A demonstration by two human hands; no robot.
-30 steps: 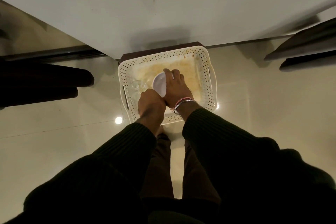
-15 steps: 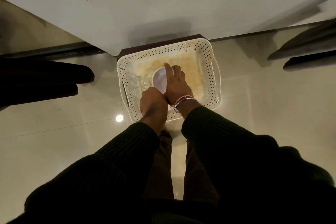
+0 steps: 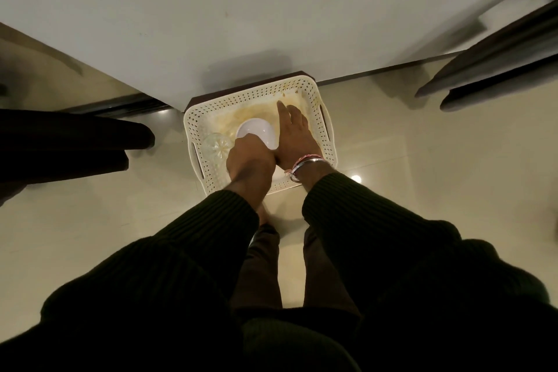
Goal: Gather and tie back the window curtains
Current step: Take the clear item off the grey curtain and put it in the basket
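Note:
A white perforated basket (image 3: 328, 133) sits on the glossy floor against a wall. Inside it lie a white bowl (image 3: 257, 129), a clear ribbed glass piece (image 3: 215, 145) and a yellowish cloth (image 3: 256, 112). My left hand (image 3: 250, 160) curls down over the near rim of the bowl, with its fingertips hidden. To the right of the bowl, my right hand (image 3: 294, 136), with bangles at the wrist, stretches forward with straight fingers over the cloth towards the basket's far right corner. No curtain can be made out in this view.
A white wall (image 3: 271, 24) rises just behind the basket, and a dark brown base (image 3: 247, 90) shows under its far edge. Dark furniture (image 3: 75, 142) stands at the left, and dark slanted panels (image 3: 498, 63) at the right. My legs stand just short of the basket.
My right hand let go of the tilted bowl and reached forward with straight fingers. The bowl now lies flat, rim up. My left hand stayed at its near rim.

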